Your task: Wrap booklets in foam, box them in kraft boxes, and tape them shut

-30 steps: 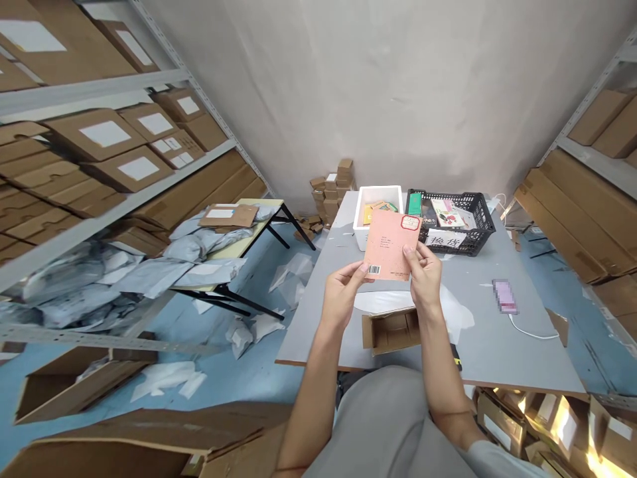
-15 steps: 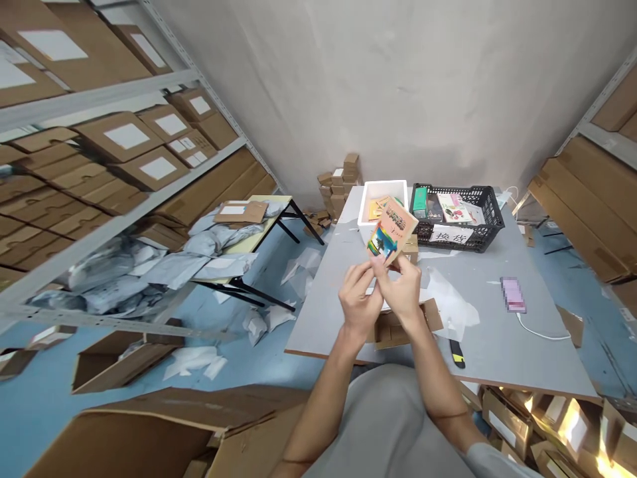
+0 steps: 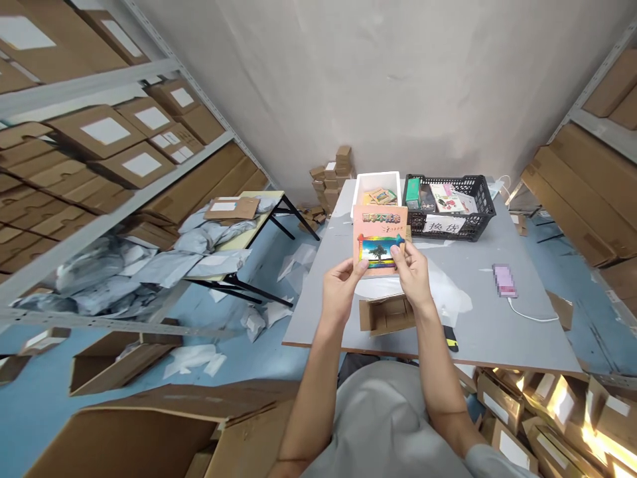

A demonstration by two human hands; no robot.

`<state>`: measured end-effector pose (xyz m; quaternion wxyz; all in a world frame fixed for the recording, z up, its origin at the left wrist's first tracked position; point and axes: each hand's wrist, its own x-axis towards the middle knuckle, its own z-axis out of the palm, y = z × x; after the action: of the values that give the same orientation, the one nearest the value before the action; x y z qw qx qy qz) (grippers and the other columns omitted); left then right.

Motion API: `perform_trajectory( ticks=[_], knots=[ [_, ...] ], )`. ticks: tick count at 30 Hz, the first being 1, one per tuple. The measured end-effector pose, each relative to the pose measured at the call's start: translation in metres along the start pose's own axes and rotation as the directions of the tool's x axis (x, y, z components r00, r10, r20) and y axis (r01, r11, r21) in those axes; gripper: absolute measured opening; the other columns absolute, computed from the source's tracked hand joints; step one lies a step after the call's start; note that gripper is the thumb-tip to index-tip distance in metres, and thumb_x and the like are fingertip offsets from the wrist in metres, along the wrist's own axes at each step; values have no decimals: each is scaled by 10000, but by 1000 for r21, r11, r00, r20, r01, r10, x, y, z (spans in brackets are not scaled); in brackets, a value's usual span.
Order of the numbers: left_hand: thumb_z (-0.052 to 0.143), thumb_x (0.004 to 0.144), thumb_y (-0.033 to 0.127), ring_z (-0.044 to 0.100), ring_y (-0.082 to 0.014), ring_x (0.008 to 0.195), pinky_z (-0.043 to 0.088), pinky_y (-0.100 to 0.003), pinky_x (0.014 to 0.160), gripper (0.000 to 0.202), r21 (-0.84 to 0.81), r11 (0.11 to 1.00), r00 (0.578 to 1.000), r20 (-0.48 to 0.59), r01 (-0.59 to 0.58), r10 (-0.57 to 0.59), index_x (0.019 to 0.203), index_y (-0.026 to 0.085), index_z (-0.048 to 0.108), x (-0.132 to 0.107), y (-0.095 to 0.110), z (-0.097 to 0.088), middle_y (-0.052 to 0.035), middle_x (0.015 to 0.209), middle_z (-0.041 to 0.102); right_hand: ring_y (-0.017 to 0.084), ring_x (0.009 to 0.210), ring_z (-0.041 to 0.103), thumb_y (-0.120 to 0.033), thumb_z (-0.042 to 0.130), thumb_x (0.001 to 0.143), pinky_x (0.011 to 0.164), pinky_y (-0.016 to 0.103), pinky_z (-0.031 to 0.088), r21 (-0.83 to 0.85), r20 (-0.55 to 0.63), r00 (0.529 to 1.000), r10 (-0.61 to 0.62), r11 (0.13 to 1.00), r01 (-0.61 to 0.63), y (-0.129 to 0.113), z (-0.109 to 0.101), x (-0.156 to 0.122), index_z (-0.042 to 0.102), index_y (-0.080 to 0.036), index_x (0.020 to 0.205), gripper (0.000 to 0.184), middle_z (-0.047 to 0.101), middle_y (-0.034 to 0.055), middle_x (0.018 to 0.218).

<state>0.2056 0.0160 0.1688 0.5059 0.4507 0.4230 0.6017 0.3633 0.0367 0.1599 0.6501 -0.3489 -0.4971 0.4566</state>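
A thin pink booklet (image 3: 371, 229) with a tree picture and printed characters is held upright over the table, its cover facing me. My left hand (image 3: 341, 284) pinches its lower left edge, thumb on the front. At the lower right side my right hand (image 3: 414, 273) grips it, with the thumb over the picture; the fingers behind are hidden. Below the hands, a small open cardboard box (image 3: 387, 315) lies on the grey table (image 3: 318, 299). Behind the booklet are a white bin (image 3: 377, 179) of similar booklets and a black plastic crate (image 3: 480, 206) of boxed items.
A phone (image 3: 505, 280) on a white cable lies at the right, and a black and yellow cutter (image 3: 450, 338) near the front edge. Shelves of cartons (image 3: 107, 126) and grey parcels (image 3: 164, 265) stand left. A large open carton (image 3: 144, 438) sits front left.
The booklet has turned from tilted to upright, facing me. My hands have moved apart to its two sides. The whole view has shifted slightly.
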Motion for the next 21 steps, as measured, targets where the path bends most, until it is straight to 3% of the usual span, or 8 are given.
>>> perform_trajectory(
  ticks=[2, 4, 7, 9, 13, 16, 19, 21],
  knots=[
    [974, 795, 655, 810, -311, 1046, 677, -428, 929, 506, -25, 999, 999, -29, -28, 27, 1010, 202, 907, -9, 0, 4, -89, 991, 861, 238, 901, 777, -724, 697, 1022, 810, 354, 674, -43, -11, 1000, -29, 999, 28, 0, 3, -6, 767, -248, 1094, 486, 825, 60, 986],
    [965, 808, 644, 803, -295, 1040, 670, -411, 934, 484, -30, 998, 997, -55, -59, 57, 1004, 204, 907, -17, 2, 3, -79, 980, 853, 264, 1016, 798, -668, 693, 1044, 900, 400, 685, -167, -93, 991, -98, 982, 82, -3, 8, -13, 775, -246, 1236, 472, 845, 95, 1135],
    [945, 837, 628, 783, -264, 997, 650, -376, 936, 454, 25, 990, 984, -112, -137, 139, 979, 198, 907, -27, 6, -5, -60, 980, 837, 291, 1260, 757, -539, 657, 1094, 1101, 478, 637, -482, -221, 924, -312, 858, 175, -13, 19, -30, 775, -257, 1370, 413, 808, 134, 1372],
    [927, 863, 614, 767, -250, 966, 638, -358, 920, 423, 104, 973, 962, -160, -208, 223, 945, 199, 906, -36, 8, -10, -59, 982, 826, 289, 1283, 747, -485, 597, 1132, 1150, 495, 608, -597, -173, 902, -395, 771, 224, -20, 31, -46, 814, -266, 1315, 358, 816, 133, 1354],
    [888, 932, 524, 775, -261, 972, 638, -385, 950, 287, 299, 880, 883, -184, -368, 432, 957, 239, 919, -64, 6, -17, -81, 1015, 828, 285, 1129, 792, -541, 666, 1096, 1029, 434, 648, -555, -35, 943, -330, 792, 256, -27, 60, -83, 820, -245, 1286, 384, 849, 137, 1253],
    [855, 967, 427, 794, -282, 1081, 640, -430, 1032, 225, 388, 791, 837, -83, -473, 541, 1115, 269, 919, -93, 0, -24, -111, 1146, 835, 258, 978, 781, -590, 714, 1050, 923, 378, 640, -514, -97, 960, -262, 839, 177, -26, 72, -108, 803, -222, 1211, 412, 850, 122, 1154],
    [847, 958, 409, 777, -292, 1197, 627, -453, 1106, 315, 397, 755, 840, 83, -521, 536, 1239, 274, 892, -120, -3, -35, -129, 1259, 820, 210, 827, 705, -616, 637, 1077, 795, 314, 593, -470, -194, 961, -199, 878, 87, -26, 66, -129, 764, -212, 989, 432, 808, 56, 915],
    [858, 948, 473, 759, -295, 1250, 630, -445, 1108, 416, 363, 812, 876, 20, -456, 483, 1301, 254, 866, -134, -3, -45, -141, 1316, 801, 200, 813, 682, -646, 649, 1057, 773, 296, 578, -412, -189, 971, -150, 909, 60, -30, 56, -141, 746, -205, 946, 465, 786, 35, 866]
  ],
)
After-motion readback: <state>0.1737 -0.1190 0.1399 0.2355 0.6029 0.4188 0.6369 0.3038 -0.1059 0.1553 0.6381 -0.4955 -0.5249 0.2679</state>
